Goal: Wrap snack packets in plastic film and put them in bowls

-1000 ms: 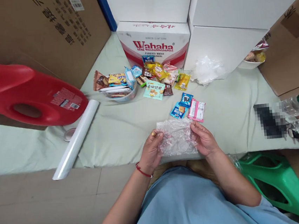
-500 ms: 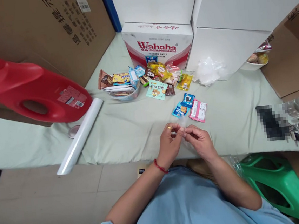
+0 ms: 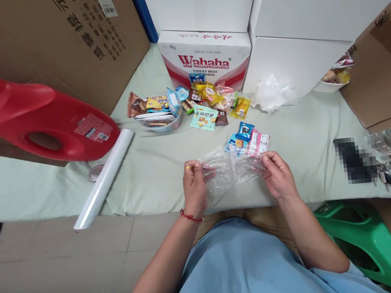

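Clear plastic bag [image 3: 232,169]'s spread between the left hand [image 3: 194,183] and right hand [image 3: 280,174], long axis running sideways from one to the other; can't tell where its mouth points. Both have thumb and fingers pinched tight on its ends. Blue snack packets [image 3: 244,131] lie just beyond them.

Clear plastic bag [image 3: 230,168]: spread between left hand [image 3: 195,187] and right hand [image 3: 279,176]
Wahaha carton [image 3: 204,56]: behind piled snack packets [image 3: 204,117]

R hand [image 3: 279,175]: room over cloth [image 3: 310,154] on R; snack packs [image 3: 244,131] (pink one [image 3: 258,143] closest) block fwd-L.
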Demonstrator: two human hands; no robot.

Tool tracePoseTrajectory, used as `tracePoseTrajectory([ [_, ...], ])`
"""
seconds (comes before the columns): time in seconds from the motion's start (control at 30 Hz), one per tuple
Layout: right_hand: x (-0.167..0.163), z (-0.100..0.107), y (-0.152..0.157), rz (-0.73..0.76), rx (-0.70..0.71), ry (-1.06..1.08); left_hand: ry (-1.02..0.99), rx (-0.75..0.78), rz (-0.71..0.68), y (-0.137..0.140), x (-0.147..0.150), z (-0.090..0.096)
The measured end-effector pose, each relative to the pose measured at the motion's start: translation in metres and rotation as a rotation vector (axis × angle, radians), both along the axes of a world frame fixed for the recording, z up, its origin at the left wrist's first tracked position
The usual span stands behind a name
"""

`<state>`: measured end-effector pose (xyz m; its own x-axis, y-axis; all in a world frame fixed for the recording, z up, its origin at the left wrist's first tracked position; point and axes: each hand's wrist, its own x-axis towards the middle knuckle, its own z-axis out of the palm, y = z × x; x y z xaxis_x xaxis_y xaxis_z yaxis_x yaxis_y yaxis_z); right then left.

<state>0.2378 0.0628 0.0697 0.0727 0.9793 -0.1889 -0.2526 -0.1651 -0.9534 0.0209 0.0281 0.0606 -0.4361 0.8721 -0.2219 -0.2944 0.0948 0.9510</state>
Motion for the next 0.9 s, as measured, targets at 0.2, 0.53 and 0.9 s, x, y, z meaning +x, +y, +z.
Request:
tracePoseTrajectory([
  [0.2, 0.023, -0.013, 0.019, -0.096, -0.058, -0.113, 0.600, -0.053, 0.025, 0.007, -0.043, -0.014],
  [0.53, 0.023, -0.020, 0.027, -0.073, -0.105, -0.232, 1.249, 0.135, 0.195, 0.012, -0.051, -0.019],
  [0.9, 0.012, -0.005, 0.035, -0.072, -0.114, -0.154, 1.475, 0.281, -0.837, 0.003, 0.021, -0.007],
])
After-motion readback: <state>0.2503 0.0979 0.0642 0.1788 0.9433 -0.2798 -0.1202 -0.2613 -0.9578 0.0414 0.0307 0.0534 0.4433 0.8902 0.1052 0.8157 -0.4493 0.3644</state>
